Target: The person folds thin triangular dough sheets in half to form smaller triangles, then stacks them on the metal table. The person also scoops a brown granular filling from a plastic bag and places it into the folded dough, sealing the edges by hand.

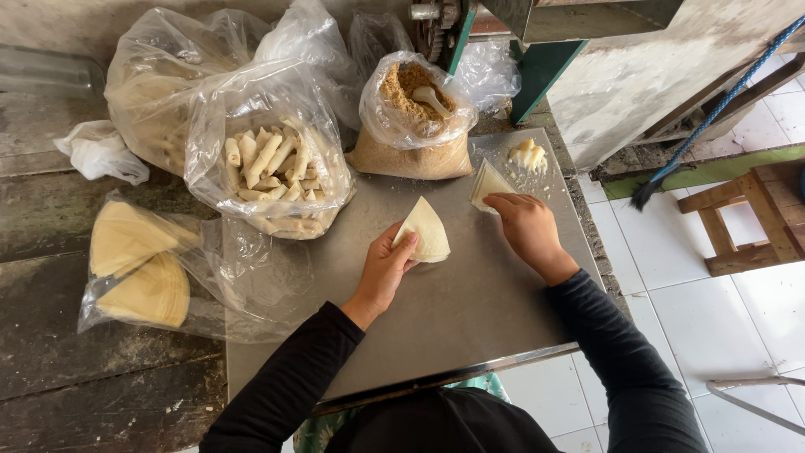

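Your left hand [384, 270] is pinching a quarter-round wrapper [424, 230] between thumb and fingers, its point aiming up and away from you; your right hand [527, 226] is pressing curled fingertips on the wrapper stack [487, 182] lying just right of it on the metal tray [453, 319], nearer that hand

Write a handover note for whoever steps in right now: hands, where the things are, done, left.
Left hand: holds a wedge-shaped wrapper above the metal tray.
Right hand: fingers on a small wrapper stack, beside a pale paste dab.
Crumb filling bag with spoon sits behind.
Done: rolled pieces fill the clear bag.
Left: held wrapper unfilled; more wrappers bagged at left.
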